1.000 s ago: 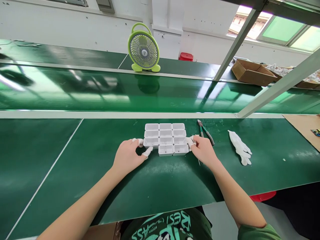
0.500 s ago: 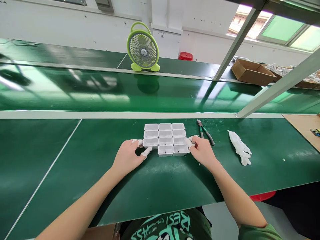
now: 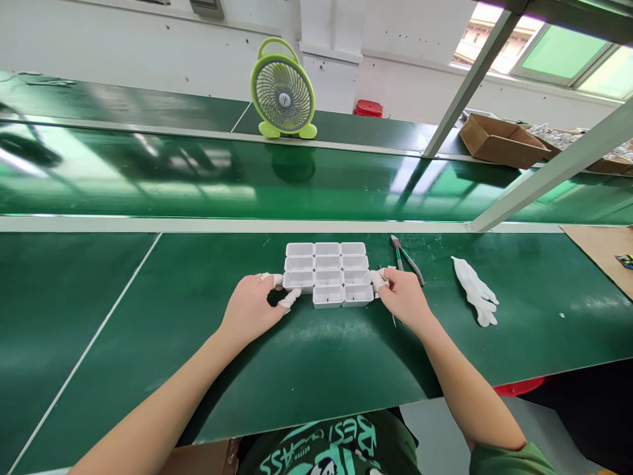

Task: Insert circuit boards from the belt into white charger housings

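Small white plastic boxes (image 3: 328, 263) stand close together in rows on the green tabletop; the front row has two. Tiny dark marks show inside the nearer ones. My left hand (image 3: 252, 305) has its thumb and a finger around the left box of the third row (image 3: 298, 280), pressing at its corner. White covers wrap the fingertips of both hands. At the right side of the boxes is my right hand (image 3: 403, 295), its fingers pinched together. Thin wire-like ends stick out around them, but what they hold is mostly hidden.
Green-handled cutting pliers (image 3: 406, 257) lie just behind my right hand. Farther right is a white glove (image 3: 475, 291). A green fan (image 3: 283, 92) stands on the ledge behind, with cardboard boxes (image 3: 504, 140) at the right. A slanted metal post (image 3: 548, 168) rises at the table's back edge.
The view has tilted very slightly. Both hands and the boxes stay in nearly the same places, with only a small shift of the right fingers.
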Available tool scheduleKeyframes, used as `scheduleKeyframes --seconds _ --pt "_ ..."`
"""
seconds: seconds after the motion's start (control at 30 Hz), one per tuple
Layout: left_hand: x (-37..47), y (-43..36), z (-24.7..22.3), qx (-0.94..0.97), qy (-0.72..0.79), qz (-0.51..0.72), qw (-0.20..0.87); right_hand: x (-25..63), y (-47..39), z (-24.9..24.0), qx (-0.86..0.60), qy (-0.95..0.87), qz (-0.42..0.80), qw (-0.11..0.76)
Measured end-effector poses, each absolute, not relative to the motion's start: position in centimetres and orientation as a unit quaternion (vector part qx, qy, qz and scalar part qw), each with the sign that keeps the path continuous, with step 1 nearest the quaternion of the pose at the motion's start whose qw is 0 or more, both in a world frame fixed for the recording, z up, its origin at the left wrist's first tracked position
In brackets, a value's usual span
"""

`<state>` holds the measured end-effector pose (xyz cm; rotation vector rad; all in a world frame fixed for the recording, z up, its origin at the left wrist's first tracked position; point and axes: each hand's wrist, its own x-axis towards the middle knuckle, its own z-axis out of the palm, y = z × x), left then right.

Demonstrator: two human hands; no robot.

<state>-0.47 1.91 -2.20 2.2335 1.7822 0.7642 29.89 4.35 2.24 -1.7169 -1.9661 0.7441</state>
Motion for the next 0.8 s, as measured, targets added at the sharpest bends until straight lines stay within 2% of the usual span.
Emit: scheduleKeyframes --seconds 0.17,0.33,0.47,0.63,0.8 --pt "-0.5 1.8 -2.1 0.759 0.592 0.263 0.069 30.1 4.5 2.5 -0.631 -0.704 0.249 0.21" --pt "-1.1 1.5 -1.5 0.74 0.586 0.329 -0.005 30.4 4.5 2.7 -0.638 -0.703 0.241 0.202" --pt "-1.1 1.3 -0.9 0.78 0.468 0.41 -0.069 30.4 4.4 3.0 -0.64 -0.706 0.245 0.177" --pt "0.3 0.8 -1.2 0.886 0.315 0.332 -0.069 30.2 4.4 3.5 -0.638 -0.718 0.246 0.134" --pt "1.1 0.3 -2.2 0.892 0.308 0.321 -0.078 30.0 4.4 3.6 -0.63 -0.728 0.256 0.088"
